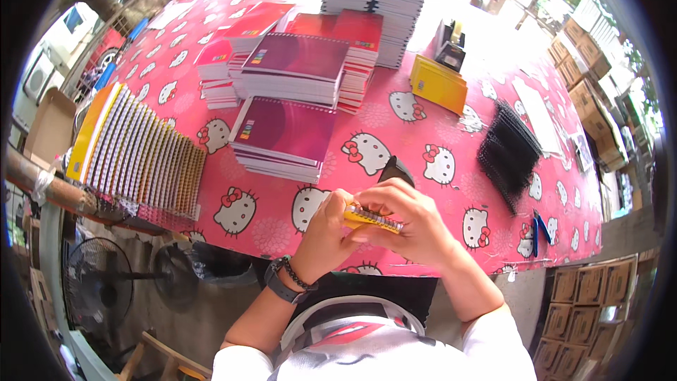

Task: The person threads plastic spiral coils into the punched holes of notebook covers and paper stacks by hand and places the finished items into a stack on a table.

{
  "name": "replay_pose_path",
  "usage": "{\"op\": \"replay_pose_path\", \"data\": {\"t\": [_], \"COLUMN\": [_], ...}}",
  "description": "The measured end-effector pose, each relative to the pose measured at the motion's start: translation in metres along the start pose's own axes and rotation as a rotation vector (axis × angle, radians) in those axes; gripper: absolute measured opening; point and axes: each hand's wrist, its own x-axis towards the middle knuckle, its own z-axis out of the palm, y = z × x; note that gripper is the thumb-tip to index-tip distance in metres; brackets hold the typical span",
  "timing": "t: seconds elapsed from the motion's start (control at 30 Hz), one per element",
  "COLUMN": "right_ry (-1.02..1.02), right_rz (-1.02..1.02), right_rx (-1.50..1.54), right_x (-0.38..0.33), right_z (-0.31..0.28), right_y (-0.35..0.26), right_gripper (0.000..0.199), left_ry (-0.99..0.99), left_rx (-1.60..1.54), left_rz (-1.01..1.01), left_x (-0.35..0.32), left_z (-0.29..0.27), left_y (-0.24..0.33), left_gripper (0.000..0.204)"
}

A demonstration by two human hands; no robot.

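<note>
My left hand (326, 229), with a dark watch and beaded bracelet at the wrist, and my right hand (412, 219) are both closed on a small yellow notebook (360, 218). It is held above the table's near edge with its spiral-bound edge turned up toward me. Fingers of both hands touch that bound edge and cover much of the cover. Just beyond my right hand a dark, curved object (396, 169) shows, partly hidden by the fingers; its kind cannot be made out. A stack of purple notebooks (285, 134) lies ahead to the left.
Pink patterned cloth (451, 190) covers the table. On the left stands a row of yellow spiral notebooks (141, 155). Red notebooks (358, 32) and tall white stacks (405, 7) stand farther back. Rightward are yellow covers (438, 85), a tape dispenser (451, 46) and black binding coils (509, 155).
</note>
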Motion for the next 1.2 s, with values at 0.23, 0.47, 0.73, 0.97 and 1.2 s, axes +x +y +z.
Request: {"op": "replay_pose_path", "data": {"t": [0.23, 0.47, 0.73, 0.97, 1.2], "right_ry": [0.067, 0.178, 0.098, 0.127, 0.104], "right_rz": [0.073, -0.073, -0.198, -0.229, -0.187], "right_rx": [0.162, 0.035, -0.134, -0.153, -0.16], "right_x": [-0.008, -0.006, 0.001, 0.002, 0.005], "right_z": [0.0, 0.006, 0.006, 0.01, 0.017], "right_y": [0.004, 0.008, 0.0, 0.001, -0.006], "right_gripper": [0.028, 0.027, 0.015, 0.018, 0.02], "left_ry": [0.107, 0.108, 0.225, 0.221, 0.259], "left_rx": [-0.254, -0.224, -0.4, -0.331, -0.166], "left_rz": [0.034, -0.004, -0.132, -0.133, -0.122], "left_x": [0.004, 0.003, -0.005, -0.005, -0.007], "left_z": [-0.007, -0.011, -0.009, -0.01, -0.023], "left_y": [0.014, 0.023, 0.013, 0.012, 0.03], "left_gripper": [0.026, 0.019, 0.028, 0.026, 0.031]}}
